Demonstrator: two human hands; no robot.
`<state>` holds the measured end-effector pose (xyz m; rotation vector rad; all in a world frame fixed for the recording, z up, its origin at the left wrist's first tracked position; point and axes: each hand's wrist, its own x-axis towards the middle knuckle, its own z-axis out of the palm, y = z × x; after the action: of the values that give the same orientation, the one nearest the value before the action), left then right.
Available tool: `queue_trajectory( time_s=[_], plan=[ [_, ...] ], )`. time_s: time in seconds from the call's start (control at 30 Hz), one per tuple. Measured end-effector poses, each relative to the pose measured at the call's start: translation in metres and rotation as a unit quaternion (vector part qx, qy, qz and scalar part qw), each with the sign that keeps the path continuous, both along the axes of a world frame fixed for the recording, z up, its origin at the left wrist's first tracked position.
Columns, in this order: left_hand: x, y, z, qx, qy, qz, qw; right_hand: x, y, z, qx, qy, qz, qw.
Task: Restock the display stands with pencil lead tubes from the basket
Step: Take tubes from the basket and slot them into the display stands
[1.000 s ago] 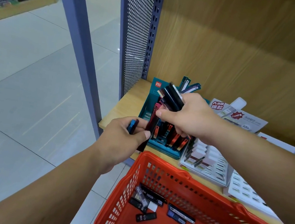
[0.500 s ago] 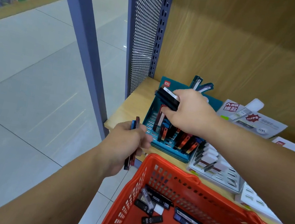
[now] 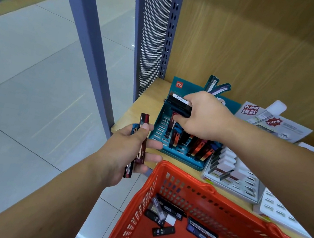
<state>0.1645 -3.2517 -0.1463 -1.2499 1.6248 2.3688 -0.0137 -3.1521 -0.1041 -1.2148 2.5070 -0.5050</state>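
Note:
A teal display stand [image 3: 178, 157] sits at the shelf's left end, with several red and black lead tubes [image 3: 197, 147] standing in its slots. My right hand [image 3: 202, 116] hovers over it, gripping a bundle of black tubes [image 3: 179, 105] and pinching a dark red tube [image 3: 170, 125] that stands in a slot. My left hand [image 3: 134, 148] is left of the stand, off the shelf's front edge, holding two or three long tubes [image 3: 140, 145] upright. The red basket [image 3: 191, 190] below holds several loose black and blue tubes [image 3: 172, 218].
White display stands [image 3: 233, 178] lie right of the teal one, with printed header cards [image 3: 273, 122] behind. A perforated blue-grey upright [image 3: 152, 34] bounds the shelf on the left. Wooden back panel [image 3: 270, 44] rises behind. Tiled floor [image 3: 21, 84] lies to the left.
My left hand has drawn back from the stand toward the shelf's edge, turning its tubes upright. My right hand has lowered over the teal stand with its bundle.

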Motion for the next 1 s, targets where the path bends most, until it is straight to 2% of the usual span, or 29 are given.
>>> queue_trajectory(
  time_s=[0.43,0.63,0.83,0.9,1.0],
  plan=[
    [0.001,0.000,0.000,-0.019,0.004,0.007,1.000,0.013,-0.005,-0.011,-0.032,0.058,-0.022,0.998],
    [-0.002,-0.001,-0.002,0.043,0.020,0.038,0.998,0.016,-0.007,-0.011,0.010,0.081,-0.007,0.997],
    [0.000,-0.002,0.001,0.032,0.032,0.002,0.999,0.004,-0.012,-0.002,0.040,0.025,-0.027,0.999],
    [0.000,-0.003,0.003,0.011,0.032,-0.009,0.999,0.008,-0.007,0.007,-0.009,0.004,-0.042,0.999],
    [0.001,-0.004,0.004,-0.027,0.033,-0.006,0.999,0.020,0.007,0.024,-0.103,-0.092,-0.079,0.987]
  ],
)
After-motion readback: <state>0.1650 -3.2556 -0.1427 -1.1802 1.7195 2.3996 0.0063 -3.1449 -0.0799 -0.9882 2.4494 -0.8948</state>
